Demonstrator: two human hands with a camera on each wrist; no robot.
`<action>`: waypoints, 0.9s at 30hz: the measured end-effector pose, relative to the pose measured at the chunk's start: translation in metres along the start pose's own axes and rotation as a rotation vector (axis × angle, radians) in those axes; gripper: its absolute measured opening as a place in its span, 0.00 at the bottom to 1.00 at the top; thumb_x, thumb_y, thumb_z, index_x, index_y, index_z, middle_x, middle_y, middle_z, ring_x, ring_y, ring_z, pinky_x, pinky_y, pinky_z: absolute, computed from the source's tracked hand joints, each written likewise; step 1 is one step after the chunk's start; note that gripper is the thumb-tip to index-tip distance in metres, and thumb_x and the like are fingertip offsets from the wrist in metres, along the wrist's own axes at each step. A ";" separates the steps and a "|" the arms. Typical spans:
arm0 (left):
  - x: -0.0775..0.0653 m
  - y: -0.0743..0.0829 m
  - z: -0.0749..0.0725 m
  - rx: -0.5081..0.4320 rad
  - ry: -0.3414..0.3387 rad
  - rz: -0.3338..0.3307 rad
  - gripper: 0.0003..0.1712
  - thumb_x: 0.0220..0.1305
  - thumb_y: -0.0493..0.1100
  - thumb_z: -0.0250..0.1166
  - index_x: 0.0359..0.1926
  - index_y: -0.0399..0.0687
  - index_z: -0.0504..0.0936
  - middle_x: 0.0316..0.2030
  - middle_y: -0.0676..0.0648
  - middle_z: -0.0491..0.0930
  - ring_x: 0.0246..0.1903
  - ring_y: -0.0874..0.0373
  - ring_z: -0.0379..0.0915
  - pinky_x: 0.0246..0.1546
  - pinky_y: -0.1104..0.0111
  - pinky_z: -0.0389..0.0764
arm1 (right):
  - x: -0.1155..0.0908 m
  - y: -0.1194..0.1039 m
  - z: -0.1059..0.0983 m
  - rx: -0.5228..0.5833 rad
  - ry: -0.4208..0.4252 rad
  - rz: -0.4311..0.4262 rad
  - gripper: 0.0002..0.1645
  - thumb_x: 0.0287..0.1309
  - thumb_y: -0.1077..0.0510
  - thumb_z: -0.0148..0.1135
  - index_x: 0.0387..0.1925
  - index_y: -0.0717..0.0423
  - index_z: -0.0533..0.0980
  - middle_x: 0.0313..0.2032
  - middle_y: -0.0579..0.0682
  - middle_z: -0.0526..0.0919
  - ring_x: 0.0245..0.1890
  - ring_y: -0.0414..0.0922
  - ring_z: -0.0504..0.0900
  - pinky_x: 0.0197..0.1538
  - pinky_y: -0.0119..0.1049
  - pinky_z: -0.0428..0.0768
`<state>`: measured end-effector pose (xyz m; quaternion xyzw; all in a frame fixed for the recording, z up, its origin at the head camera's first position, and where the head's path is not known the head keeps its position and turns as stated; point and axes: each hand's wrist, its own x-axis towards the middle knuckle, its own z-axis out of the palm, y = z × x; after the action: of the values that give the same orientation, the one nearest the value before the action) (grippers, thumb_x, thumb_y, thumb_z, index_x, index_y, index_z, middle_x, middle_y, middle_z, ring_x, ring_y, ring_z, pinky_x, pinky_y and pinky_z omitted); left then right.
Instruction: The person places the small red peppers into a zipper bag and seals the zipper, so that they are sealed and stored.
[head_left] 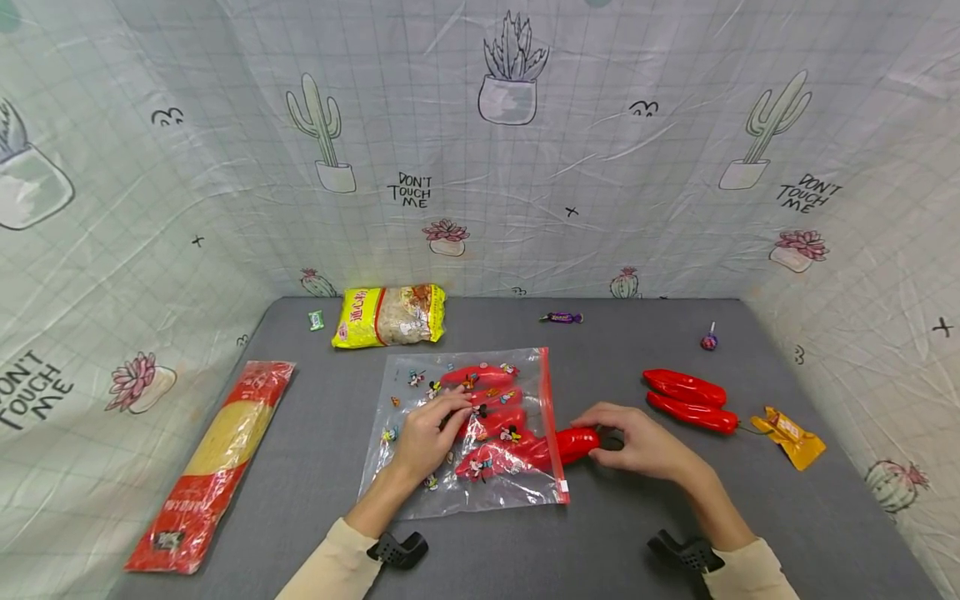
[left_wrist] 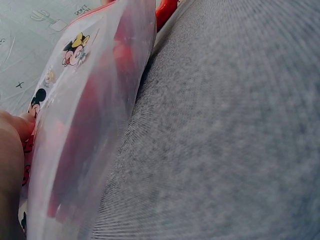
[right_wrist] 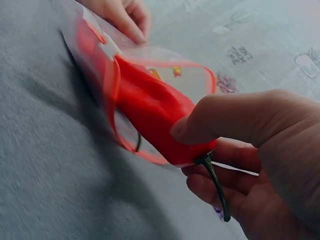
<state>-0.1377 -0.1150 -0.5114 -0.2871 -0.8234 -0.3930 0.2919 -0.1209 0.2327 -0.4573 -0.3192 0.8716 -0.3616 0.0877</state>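
Note:
A clear zip bag [head_left: 498, 497] with cartoon prints and a red zip edge lies flat, its mouth to the right. Several red chili peppers [head_left: 495, 423] show through its film. My left hand [head_left: 423, 435] pinches the upper film near the bag's middle, thumb and fingers close together. In the right wrist view the red-edged mouth gapes. My right hand [head_left: 647, 442] holds another red chili pepper [right_wrist: 152, 105] between thumb and fingers, close to its green stem [right_wrist: 216, 187]. That pepper's tip end is inside the mouth, while its stem end stays outside.
Two red peppers [head_left: 686, 400] lie to the right, beside an orange packet [head_left: 791, 436]. A lollipop [head_left: 709, 340], a purple-wrapped candy [head_left: 562, 317], a yellow pasta bag [head_left: 393, 317] and a green candy [head_left: 316, 320] sit along the back. A long red noodle pack [head_left: 217, 458] lies left.

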 end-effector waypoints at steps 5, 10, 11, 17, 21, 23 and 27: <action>0.001 -0.001 0.000 -0.010 -0.002 0.007 0.06 0.58 0.38 0.66 0.38 0.44 0.84 0.42 0.44 0.85 0.50 0.49 0.80 0.56 0.57 0.78 | 0.008 -0.002 0.010 0.024 -0.022 -0.057 0.22 0.54 0.53 0.67 0.52 0.41 0.76 0.48 0.40 0.77 0.47 0.38 0.75 0.48 0.34 0.82; 0.001 -0.001 0.000 -0.019 -0.002 0.006 0.06 0.58 0.39 0.66 0.38 0.44 0.84 0.42 0.44 0.85 0.51 0.50 0.80 0.56 0.57 0.78 | 0.015 -0.005 0.020 0.099 -0.027 -0.055 0.23 0.53 0.49 0.68 0.51 0.42 0.74 0.46 0.41 0.77 0.42 0.37 0.79 0.46 0.33 0.84; 0.001 -0.001 0.000 -0.021 -0.001 0.005 0.06 0.58 0.38 0.66 0.38 0.44 0.84 0.42 0.44 0.85 0.50 0.49 0.80 0.56 0.57 0.78 | 0.016 -0.006 0.021 0.120 -0.027 -0.047 0.23 0.52 0.49 0.68 0.51 0.43 0.74 0.45 0.42 0.78 0.41 0.38 0.80 0.45 0.34 0.84; 0.001 -0.001 0.001 -0.011 0.008 0.010 0.06 0.57 0.37 0.67 0.37 0.43 0.84 0.41 0.43 0.85 0.49 0.47 0.80 0.54 0.55 0.79 | 0.019 -0.005 0.029 0.178 -0.003 -0.012 0.20 0.51 0.49 0.69 0.46 0.45 0.75 0.42 0.43 0.81 0.38 0.42 0.82 0.43 0.32 0.85; 0.001 0.000 0.000 -0.007 0.006 0.010 0.06 0.57 0.37 0.67 0.37 0.42 0.84 0.42 0.43 0.85 0.49 0.47 0.80 0.54 0.55 0.79 | 0.020 -0.006 0.032 0.184 0.002 -0.012 0.18 0.52 0.49 0.68 0.44 0.46 0.76 0.40 0.44 0.82 0.36 0.40 0.81 0.41 0.30 0.84; 0.001 0.000 0.000 -0.008 0.001 0.006 0.06 0.57 0.38 0.67 0.37 0.43 0.84 0.42 0.43 0.85 0.50 0.48 0.80 0.54 0.55 0.79 | 0.021 -0.006 0.034 0.180 -0.003 -0.031 0.16 0.52 0.51 0.68 0.43 0.48 0.77 0.39 0.45 0.83 0.35 0.39 0.81 0.41 0.29 0.84; 0.000 0.000 0.000 -0.008 -0.005 -0.005 0.06 0.58 0.39 0.66 0.38 0.43 0.84 0.42 0.45 0.85 0.51 0.49 0.80 0.55 0.57 0.79 | 0.022 -0.007 0.037 0.154 -0.013 -0.070 0.12 0.55 0.53 0.66 0.42 0.47 0.78 0.38 0.45 0.84 0.34 0.37 0.80 0.40 0.30 0.84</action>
<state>-0.1382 -0.1153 -0.5113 -0.2871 -0.8231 -0.3964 0.2879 -0.1203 0.1935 -0.4776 -0.3442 0.8288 -0.4285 0.1047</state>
